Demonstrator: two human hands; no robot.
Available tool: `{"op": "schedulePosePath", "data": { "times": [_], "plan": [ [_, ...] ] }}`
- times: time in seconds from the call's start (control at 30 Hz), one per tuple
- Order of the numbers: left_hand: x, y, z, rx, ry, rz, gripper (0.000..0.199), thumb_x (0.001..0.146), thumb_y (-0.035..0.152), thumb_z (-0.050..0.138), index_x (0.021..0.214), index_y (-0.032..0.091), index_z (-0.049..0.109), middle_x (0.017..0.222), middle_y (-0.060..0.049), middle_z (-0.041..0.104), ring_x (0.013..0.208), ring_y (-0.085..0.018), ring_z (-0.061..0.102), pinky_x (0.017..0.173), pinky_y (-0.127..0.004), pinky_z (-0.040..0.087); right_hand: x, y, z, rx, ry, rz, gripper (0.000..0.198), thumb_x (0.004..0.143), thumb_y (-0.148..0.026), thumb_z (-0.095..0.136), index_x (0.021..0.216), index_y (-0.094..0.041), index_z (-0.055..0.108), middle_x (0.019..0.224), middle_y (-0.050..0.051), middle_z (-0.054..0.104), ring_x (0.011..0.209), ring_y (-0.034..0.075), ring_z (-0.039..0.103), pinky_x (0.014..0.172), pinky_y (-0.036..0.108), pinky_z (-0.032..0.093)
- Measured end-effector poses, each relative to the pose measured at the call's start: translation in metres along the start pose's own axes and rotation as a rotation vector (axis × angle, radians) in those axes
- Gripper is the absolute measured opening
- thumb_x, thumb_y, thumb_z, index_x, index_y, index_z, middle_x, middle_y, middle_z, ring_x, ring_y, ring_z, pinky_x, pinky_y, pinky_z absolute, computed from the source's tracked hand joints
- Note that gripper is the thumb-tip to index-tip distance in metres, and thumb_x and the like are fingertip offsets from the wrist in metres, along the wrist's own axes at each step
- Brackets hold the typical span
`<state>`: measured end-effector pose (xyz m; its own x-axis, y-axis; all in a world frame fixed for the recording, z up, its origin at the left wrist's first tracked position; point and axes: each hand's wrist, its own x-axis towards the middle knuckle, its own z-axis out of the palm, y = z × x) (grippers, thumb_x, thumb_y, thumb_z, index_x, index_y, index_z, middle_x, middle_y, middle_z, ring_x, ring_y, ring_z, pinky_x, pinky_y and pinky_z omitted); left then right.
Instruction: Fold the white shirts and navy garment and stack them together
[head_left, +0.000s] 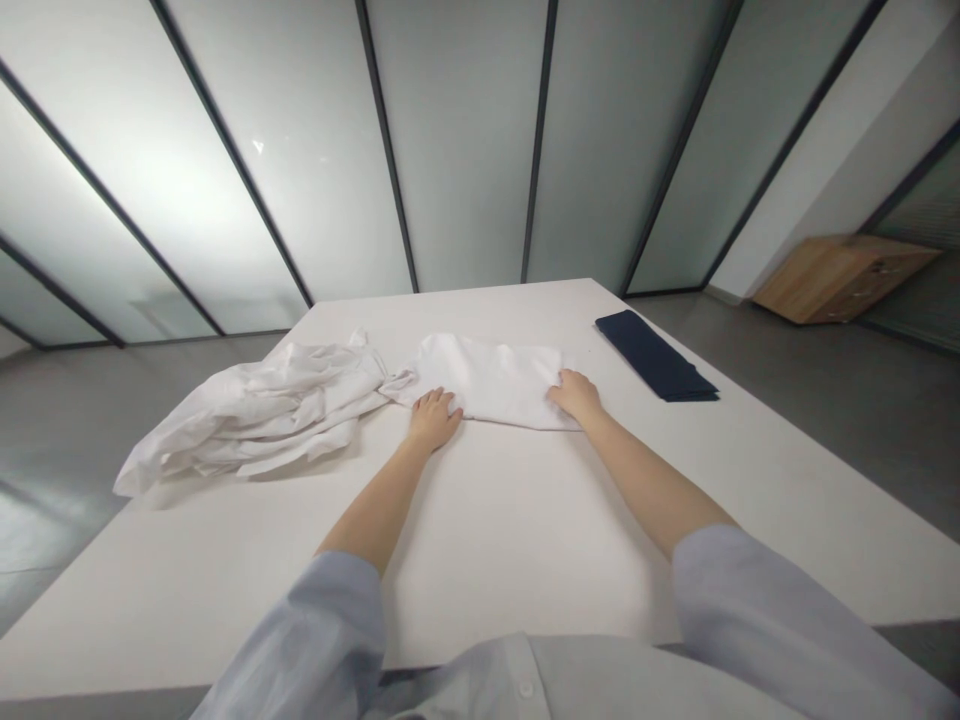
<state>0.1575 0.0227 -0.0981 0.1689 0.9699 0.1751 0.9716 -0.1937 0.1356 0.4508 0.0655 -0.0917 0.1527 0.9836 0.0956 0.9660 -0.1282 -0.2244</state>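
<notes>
Cloth (506, 385) lies flat, left hand (435, 418) at its near-left edge, right hand (578, 396) at its right, pinch unclear; smoothing seems in hand, the next move likely needing squared edges.

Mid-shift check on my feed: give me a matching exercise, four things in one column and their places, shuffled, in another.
Things
1. Left hand
2. Right hand
3. Dark blue cloth
4. Crumpled white cloth

Places
A. Heaped on the left part of the table
B. At the right end of the flat white cloth
C. Lying flat near the table's right edge
D. Toward the flat white cloth's left end

Pairs: 1-D, 2-B, 3-C, 4-A
</notes>
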Motion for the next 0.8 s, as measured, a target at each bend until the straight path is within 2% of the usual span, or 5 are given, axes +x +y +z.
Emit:
{"op": "schedulePosePath", "data": {
  "times": [0.13, 0.23, 0.43, 0.63, 0.8],
  "plan": [
    [0.001, -0.001, -0.001, -0.012, -0.006, 0.006, 0.044, 0.092, 0.037, 0.047, 0.132, 0.020, 0.054, 0.145, -0.012, 0.048, 0.134, -0.026, 0.044, 0.110, -0.042, 0.035, 0.004, 0.001, 0.002, 0.128, -0.062, 0.057, 0.033, 0.085, -0.033, 0.052, 0.108, -0.015, 0.068, 0.104, 0.013, 0.071, 0.094, 0.026, 0.066, 0.075, 0.030, 0.047],
    [0.001, 0.000, 0.000, -0.026, -0.011, 0.002, 0.044, 0.092, 0.037, 0.047, 0.132, 0.019, 0.054, 0.146, -0.012, 0.048, 0.134, -0.026, 0.043, 0.111, -0.042, 0.034, 0.002, 0.001, 0.001, 0.117, 0.069, 0.025, 0.033, 0.091, -0.032, 0.045, 0.107, -0.015, 0.068, 0.107, 0.014, 0.071, 0.096, 0.026, 0.064, 0.079, 0.033, 0.045],
    [0.001, 0.000, 0.000, -0.083, 0.026, -0.012, 0.055, 0.089, 0.035, 0.051, 0.139, 0.015, 0.044, 0.147, -0.016, 0.045, 0.134, -0.028, 0.042, 0.110, -0.043, 0.034, -0.020, -0.026, -0.006, 0.174, 0.396, -0.463, 0.032, 0.086, -0.013, 0.044, 0.105, -0.017, 0.069, 0.110, 0.012, 0.070, 0.109, 0.027, 0.055, 0.096, 0.041, 0.038],
    [-0.003, 0.006, -0.009, -0.144, 0.173, 0.166, 0.081, 0.080, 0.030, 0.063, 0.151, 0.018, 0.026, 0.159, -0.016, 0.021, 0.141, -0.030, 0.031, 0.110, -0.043, 0.034, -0.061, -0.073, 0.004, 0.327, -0.016, -0.986, 0.030, 0.080, -0.010, 0.047, 0.089, -0.024, 0.072, 0.097, 0.004, 0.073, 0.107, 0.023, 0.059, 0.099, 0.039, 0.039],
    [-0.002, 0.010, -0.008, -0.103, 0.027, 0.376, 0.040, 0.083, 0.026, 0.060, 0.123, 0.023, 0.062, 0.151, -0.009, 0.041, 0.141, -0.027, 0.031, 0.112, -0.044, 0.033, -0.066, -0.072, 0.000, 0.514, -0.102, -0.825, 0.029, 0.089, -0.024, 0.042, 0.098, -0.020, 0.069, 0.093, 0.005, 0.073, 0.087, 0.019, 0.065, 0.084, 0.031, 0.047]
  ]
}}
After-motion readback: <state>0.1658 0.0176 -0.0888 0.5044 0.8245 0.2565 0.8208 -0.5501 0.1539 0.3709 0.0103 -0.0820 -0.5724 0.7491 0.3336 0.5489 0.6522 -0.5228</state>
